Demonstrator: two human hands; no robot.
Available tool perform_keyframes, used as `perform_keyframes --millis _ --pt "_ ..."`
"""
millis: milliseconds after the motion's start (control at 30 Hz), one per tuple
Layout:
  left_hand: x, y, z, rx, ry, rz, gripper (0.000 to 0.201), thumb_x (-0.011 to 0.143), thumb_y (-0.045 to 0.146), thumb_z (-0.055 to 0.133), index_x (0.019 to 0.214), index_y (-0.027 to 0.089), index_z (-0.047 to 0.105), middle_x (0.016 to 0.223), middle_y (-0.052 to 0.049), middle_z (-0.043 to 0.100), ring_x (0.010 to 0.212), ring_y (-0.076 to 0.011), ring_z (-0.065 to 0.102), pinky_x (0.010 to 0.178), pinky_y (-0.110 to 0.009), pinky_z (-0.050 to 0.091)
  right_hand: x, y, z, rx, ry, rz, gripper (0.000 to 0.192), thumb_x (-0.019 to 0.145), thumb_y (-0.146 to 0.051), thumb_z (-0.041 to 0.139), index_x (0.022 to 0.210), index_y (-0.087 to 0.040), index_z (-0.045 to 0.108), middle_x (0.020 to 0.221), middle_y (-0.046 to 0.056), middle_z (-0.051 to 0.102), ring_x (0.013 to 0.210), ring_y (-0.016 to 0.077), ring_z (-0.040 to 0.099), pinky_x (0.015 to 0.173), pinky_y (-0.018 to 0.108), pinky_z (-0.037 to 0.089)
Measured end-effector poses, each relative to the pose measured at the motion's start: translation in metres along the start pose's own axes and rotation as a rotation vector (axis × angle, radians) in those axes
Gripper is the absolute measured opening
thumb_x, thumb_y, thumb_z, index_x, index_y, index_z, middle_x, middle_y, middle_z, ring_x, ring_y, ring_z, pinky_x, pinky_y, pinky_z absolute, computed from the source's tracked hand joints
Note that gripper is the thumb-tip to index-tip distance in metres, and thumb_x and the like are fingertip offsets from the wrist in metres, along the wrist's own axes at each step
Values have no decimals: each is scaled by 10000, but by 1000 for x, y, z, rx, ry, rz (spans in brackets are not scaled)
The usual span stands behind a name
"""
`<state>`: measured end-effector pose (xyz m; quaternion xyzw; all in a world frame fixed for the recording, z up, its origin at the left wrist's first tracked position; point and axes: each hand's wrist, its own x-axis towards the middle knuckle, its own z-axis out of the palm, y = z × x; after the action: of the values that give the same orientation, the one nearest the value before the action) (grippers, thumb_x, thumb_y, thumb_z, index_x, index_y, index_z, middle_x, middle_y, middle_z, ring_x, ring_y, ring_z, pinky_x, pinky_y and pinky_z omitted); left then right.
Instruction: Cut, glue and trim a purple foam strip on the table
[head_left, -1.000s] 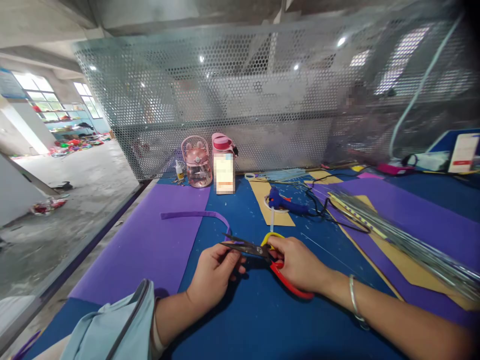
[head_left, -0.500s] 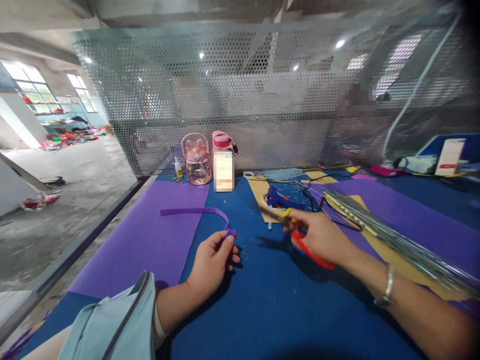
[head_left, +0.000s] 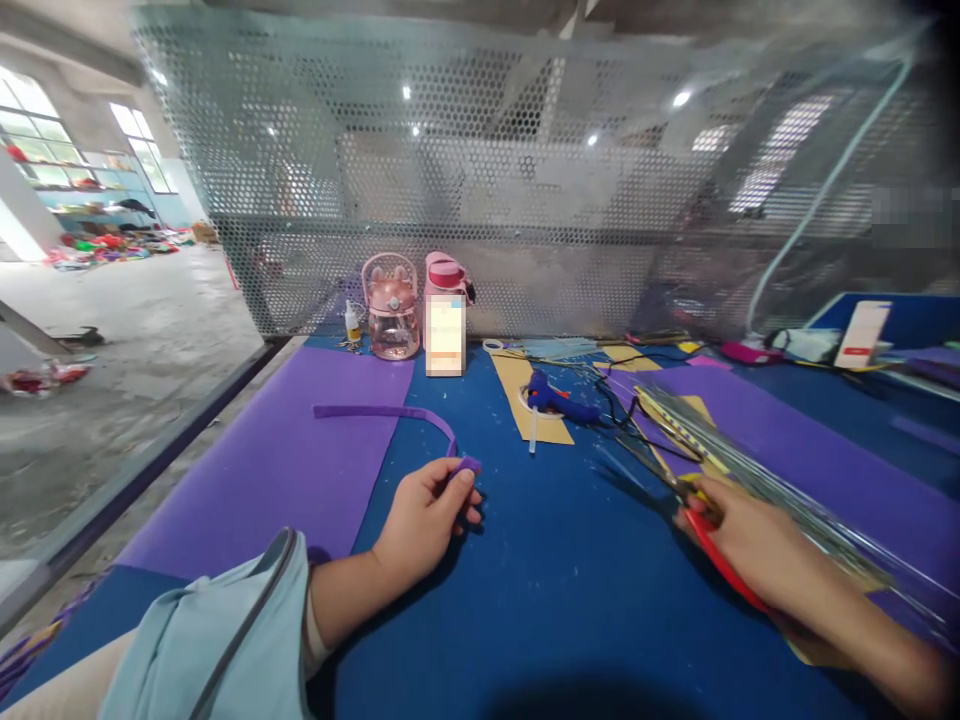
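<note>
Blue worktop (head_left: 540, 600): left hand (head_left: 424, 520) pinching purple strip (head_left: 390, 415); right hand (head_left: 757, 550) gripping scissors (head_left: 675, 480) beside wire bundle (head_left: 795, 490); glue gun (head_left: 559, 402), two bottles (head_left: 416, 305) far.

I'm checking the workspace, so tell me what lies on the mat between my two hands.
In the head view, only bare blue mat with tiny scraps lies between the left hand, pinching the purple strip, and the right hand, holding the scissors.

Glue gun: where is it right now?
Head view: the blue glue gun lies untouched at mid-table on a yellow sheet, right of the pink bottles, beyond both hands.
</note>
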<state>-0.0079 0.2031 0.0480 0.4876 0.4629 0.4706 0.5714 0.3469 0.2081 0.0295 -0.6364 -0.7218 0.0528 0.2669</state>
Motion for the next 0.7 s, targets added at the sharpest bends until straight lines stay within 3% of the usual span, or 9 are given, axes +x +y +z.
perform_keyframes --millis 100,233,367,433,567,700 --pt "3 -1 -1 -63 21 -25 380 765 489 613 883 129 587 678 -12 609 542 -100 603 416 -165 396 27 -12 -6 -138 72 105 146 730 -219 572 632 -268 475 536 40 608 464 212 564 452 308 359" --pt "8 -4 -2 -147 42 -55 421 737 513 635 897 130 570 679 -8 613 526 -98 608 410 -166 411 52 -67 -16 -9 90 74 213 709 -413 598 679 -262 451 584 20 575 513 221 554 468 311 391" --pt "10 -5 -3 -169 40 -47 418 740 511 634 894 129 561 687 -6 612 540 -96 611 418 -161 419 50 -139 -4 271 -203 -28 276 782 -498 514 698 -245 442 530 -32 447 457 140 425 439 265 367" --pt "10 -5 -3 -172 40 -47 415 744 509 630 894 128 560 683 -4 607 551 -98 610 423 -162 424 45 -160 10 285 -332 -77 288 775 -473 550 672 -231 433 549 -40 436 473 118 401 445 243 350" --pt "7 -4 -1 -176 50 -59 416 732 515 636 876 133 558 667 2 603 547 -101 606 425 -168 422 41 -158 37 176 -331 -123 290 746 -432 615 677 -220 429 593 -34 507 521 119 436 491 233 363" --pt "7 -2 -1 -154 63 -71 411 728 514 642 868 138 559 660 4 608 547 -98 606 436 -167 419 40 -143 40 55 -379 -79 273 728 -461 628 777 -223 502 669 -1 604 576 161 518 527 253 383"
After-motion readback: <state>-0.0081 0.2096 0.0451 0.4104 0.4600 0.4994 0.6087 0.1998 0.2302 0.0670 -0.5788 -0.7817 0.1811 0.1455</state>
